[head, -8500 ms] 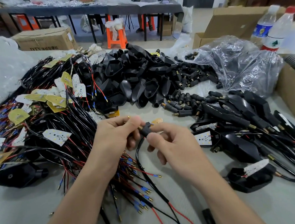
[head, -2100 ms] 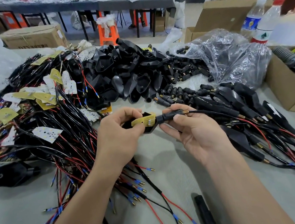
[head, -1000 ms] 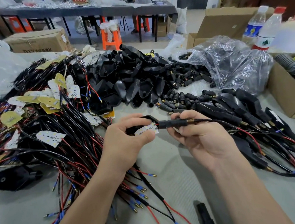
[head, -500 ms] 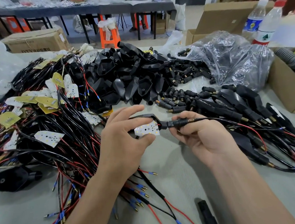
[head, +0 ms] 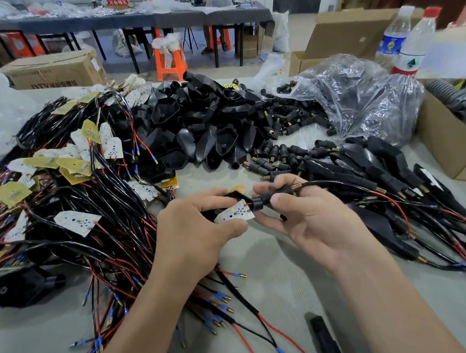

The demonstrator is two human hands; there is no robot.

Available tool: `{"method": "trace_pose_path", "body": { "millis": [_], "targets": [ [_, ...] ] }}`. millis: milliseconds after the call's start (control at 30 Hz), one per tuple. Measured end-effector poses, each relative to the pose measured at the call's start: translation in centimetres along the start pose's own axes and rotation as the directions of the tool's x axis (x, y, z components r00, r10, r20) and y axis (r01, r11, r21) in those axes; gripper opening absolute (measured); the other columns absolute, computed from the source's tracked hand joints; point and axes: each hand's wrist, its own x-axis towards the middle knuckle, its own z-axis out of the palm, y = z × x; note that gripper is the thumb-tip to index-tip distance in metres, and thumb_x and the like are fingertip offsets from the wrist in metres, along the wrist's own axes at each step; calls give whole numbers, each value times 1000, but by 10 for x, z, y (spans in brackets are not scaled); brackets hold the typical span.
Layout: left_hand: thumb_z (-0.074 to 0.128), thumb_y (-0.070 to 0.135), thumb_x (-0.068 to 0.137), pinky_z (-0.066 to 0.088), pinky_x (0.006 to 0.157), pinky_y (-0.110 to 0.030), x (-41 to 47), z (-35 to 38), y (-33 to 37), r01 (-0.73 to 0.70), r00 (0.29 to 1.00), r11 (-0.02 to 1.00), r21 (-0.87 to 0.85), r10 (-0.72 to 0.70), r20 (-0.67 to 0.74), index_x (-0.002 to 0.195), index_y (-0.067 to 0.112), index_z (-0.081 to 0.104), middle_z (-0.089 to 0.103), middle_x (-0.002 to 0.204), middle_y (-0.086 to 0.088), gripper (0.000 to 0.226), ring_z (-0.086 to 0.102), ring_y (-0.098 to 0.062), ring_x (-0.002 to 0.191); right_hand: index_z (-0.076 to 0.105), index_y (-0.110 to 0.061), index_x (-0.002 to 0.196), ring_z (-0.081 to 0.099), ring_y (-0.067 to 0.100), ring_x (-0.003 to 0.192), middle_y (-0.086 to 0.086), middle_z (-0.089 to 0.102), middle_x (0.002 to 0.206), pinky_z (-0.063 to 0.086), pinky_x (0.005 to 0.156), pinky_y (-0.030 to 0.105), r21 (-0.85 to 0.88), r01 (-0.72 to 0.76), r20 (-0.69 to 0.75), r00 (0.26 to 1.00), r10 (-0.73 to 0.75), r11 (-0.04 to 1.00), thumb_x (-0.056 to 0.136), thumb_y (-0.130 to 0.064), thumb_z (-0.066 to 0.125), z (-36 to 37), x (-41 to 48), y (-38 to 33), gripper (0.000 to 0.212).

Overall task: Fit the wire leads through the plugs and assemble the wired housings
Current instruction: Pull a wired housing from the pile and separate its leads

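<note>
Left hand pinches board against housing; right hand pinches plug, butted to housing neck, above table centre. Housing mostly hidden behind fingers and board; I make out only rim. Wire trails right into finished pile. Dark tool cut off at bottom edge.

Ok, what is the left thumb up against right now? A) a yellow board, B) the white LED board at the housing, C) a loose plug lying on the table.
B: the left hand grips the black housing with its thumb against the white LED board, while the right hand pinches the plug.
</note>
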Motion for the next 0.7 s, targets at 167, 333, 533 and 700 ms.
{"method": "trace_pose_path", "body": {
  "millis": [167, 333, 533, 700],
  "targets": [
    [94, 20, 66, 38, 96, -2, -3, 4, 0, -114, 993, 987, 113, 112, 20, 98, 40, 80, 59, 133, 33, 41, 47, 19, 125, 54, -10, 83, 74, 22, 79, 8, 73, 84, 63, 68, 35, -144, 52, -111, 992, -68, 988, 89, 24, 50, 4, 4, 6, 35],
    [91, 9, 70, 21, 112, -6, -6, 6, 2, -406, 903, 849, 338, 429, 5, 79, 30, 82, 64, 135, 14, 24, 46, -5, 137, 58, -9, 82, 72, 17, 71, 6, 73, 79, 61, 63, 28, -292, 108, -195, 966, -170, 950, 87, 24, 56, 5, 5, 9, 33],
    [81, 41, 77, 30, 97, -4, -6, 8, 2, -250, 954, 921, 298, 287, -85, 76, 35, 80, 68, 115, 24, 5, 49, 4, 121, 57, -8, 79, 68, 15, 63, 8, 69, 77, 56, 56, 21, -254, 112, -245, 954, -176, 961, 85, 26, 55, 5, 6, 10, 35],
    [51, 67, 92, 25, 85, -27, -2, 8, -4, -22, 992, 850, 526, 83, -92, 72, 34, 79, 66, 130, 23, 48, 42, -3, 128, 55, -10, 80, 64, 15, 58, 7, 69, 76, 56, 57, 22, -197, 132, -205, 963, -173, 971, 87, 26, 51, 3, 6, 6, 37]
  ]
}}
